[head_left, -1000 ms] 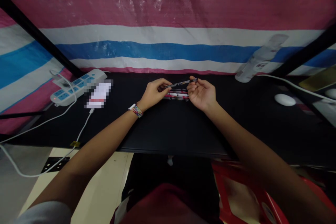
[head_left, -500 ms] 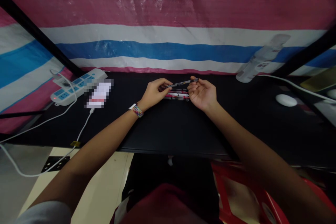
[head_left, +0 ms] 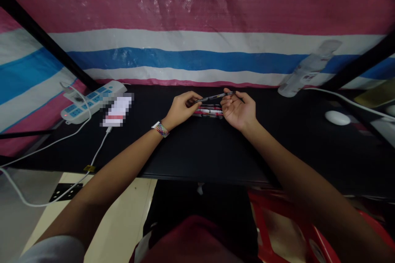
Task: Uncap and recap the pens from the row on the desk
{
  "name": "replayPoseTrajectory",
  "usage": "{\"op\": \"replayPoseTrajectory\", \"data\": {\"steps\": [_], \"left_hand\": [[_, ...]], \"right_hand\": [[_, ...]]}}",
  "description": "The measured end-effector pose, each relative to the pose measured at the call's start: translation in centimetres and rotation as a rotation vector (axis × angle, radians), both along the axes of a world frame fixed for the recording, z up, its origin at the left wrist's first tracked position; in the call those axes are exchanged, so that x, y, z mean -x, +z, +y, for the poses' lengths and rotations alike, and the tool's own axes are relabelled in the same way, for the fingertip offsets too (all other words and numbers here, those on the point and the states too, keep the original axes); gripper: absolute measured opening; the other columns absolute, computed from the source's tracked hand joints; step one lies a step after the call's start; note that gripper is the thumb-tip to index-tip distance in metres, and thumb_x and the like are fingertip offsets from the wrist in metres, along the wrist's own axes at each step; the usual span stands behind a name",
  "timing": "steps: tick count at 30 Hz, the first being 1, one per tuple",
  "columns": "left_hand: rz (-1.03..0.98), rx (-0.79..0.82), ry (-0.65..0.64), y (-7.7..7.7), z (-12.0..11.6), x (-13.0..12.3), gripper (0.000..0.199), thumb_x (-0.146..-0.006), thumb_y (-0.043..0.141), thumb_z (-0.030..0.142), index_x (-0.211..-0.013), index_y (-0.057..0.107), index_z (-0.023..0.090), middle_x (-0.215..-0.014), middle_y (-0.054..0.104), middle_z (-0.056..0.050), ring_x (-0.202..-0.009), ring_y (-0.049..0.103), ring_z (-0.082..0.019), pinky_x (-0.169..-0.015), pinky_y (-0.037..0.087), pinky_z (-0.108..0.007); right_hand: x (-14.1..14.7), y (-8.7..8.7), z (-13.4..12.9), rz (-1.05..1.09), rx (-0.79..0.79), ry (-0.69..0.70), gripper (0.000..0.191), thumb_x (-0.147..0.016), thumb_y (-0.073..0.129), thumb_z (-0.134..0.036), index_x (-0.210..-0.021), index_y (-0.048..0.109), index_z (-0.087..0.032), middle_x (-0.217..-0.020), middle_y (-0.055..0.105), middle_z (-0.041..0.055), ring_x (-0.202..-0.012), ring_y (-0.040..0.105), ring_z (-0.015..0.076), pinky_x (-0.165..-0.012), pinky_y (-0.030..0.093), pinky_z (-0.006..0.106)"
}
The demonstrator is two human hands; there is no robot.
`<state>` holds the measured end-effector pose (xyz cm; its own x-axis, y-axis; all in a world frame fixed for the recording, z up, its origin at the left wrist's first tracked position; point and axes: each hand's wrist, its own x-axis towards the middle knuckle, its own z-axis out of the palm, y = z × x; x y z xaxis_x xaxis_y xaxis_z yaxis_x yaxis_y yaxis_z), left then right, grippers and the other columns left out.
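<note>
A dark pen (head_left: pixel 213 98) is held between my two hands, slightly raised at its right end. My left hand (head_left: pixel 182 107) pinches its left end between thumb and fingers, with a patterned wristband just behind. The pen's other end is in the fingertips of my right hand (head_left: pixel 239 111), whose palm is turned partly up. Below the held pen, several pens (head_left: pixel 211 111) in red, white and black lie side by side on the black table (head_left: pixel 203 152). My fingers cover parts of their ends.
At the left lie a white power strip (head_left: pixel 92 100) and a phone (head_left: pixel 117 111) on a charging cable. A clear plastic bottle (head_left: pixel 308 70) stands at the back right, near a white mouse (head_left: pixel 337 118). Striped sheeting (head_left: pixel 185 57) hangs behind. A red chair (head_left: pixel 277 230) is below right.
Hardly anything differs. My right hand and the pen's right end have shifted very slightly to the right; my left hand stays in place.
</note>
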<state>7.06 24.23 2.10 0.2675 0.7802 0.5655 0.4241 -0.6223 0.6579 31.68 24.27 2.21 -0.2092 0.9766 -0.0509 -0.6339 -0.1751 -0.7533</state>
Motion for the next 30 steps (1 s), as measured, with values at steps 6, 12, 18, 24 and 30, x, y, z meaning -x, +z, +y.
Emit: {"op": "replayPoseTrajectory", "data": {"steps": [6,12,18,24,30], "left_hand": [[0.013,-0.008,-0.016,0.09,-0.03,0.06,0.012,-0.096,0.075,0.024,-0.106,0.079,0.021,-0.097,0.082,-0.005,-0.08,0.073,-0.016,-0.072,0.058,-0.029],[0.016,-0.01,-0.025,0.02,0.0,0.06,0.013,-0.096,0.075,0.023,-0.108,0.08,0.02,-0.098,0.082,-0.004,-0.081,0.074,-0.016,-0.073,0.058,-0.028],[0.019,-0.013,-0.012,-0.14,0.15,0.07,0.012,-0.097,0.075,0.025,-0.107,0.08,0.021,-0.096,0.082,-0.005,-0.078,0.072,-0.016,-0.071,0.058,-0.028],[0.01,0.002,-0.005,-0.07,0.1,0.02,0.013,-0.096,0.076,0.027,-0.106,0.08,0.021,-0.094,0.081,-0.004,-0.079,0.073,-0.016,-0.071,0.058,-0.028],[-0.001,0.001,-0.013,-0.18,0.1,0.0,0.013,-0.096,0.076,0.027,-0.107,0.08,0.021,-0.094,0.082,-0.004,-0.079,0.073,-0.016,-0.071,0.058,-0.028]], "right_hand": [[0.01,-0.19,0.05,-0.06,-0.043,-0.031,0.014,-0.088,0.072,-0.035,-0.097,0.07,-0.024,-0.074,0.059,0.0008,-0.065,0.058,0.0135,-0.059,0.057,0.025],[0.05,-0.26,0.16,-0.091,-0.047,-0.053,0.019,-0.09,0.069,-0.039,-0.099,0.071,-0.023,-0.074,0.059,0.0011,-0.066,0.059,0.0145,-0.06,0.058,0.025],[0.08,0.02,0.01,-0.13,-0.059,-0.057,0.019,-0.092,0.068,-0.04,-0.101,0.071,-0.023,-0.076,0.06,0.0015,-0.066,0.06,0.0145,-0.061,0.059,0.025],[0.02,-0.2,0.14,-0.036,0.004,-0.043,0.017,-0.088,0.07,-0.036,-0.1,0.071,-0.024,-0.076,0.063,0.0013,-0.067,0.061,0.015,-0.06,0.06,0.026],[0.06,-0.51,0.26,-0.021,-0.009,-0.056,0.026,-0.089,0.069,-0.038,-0.109,0.074,-0.023,-0.079,0.065,0.0027,-0.071,0.063,0.0164,-0.064,0.061,0.029]]}}
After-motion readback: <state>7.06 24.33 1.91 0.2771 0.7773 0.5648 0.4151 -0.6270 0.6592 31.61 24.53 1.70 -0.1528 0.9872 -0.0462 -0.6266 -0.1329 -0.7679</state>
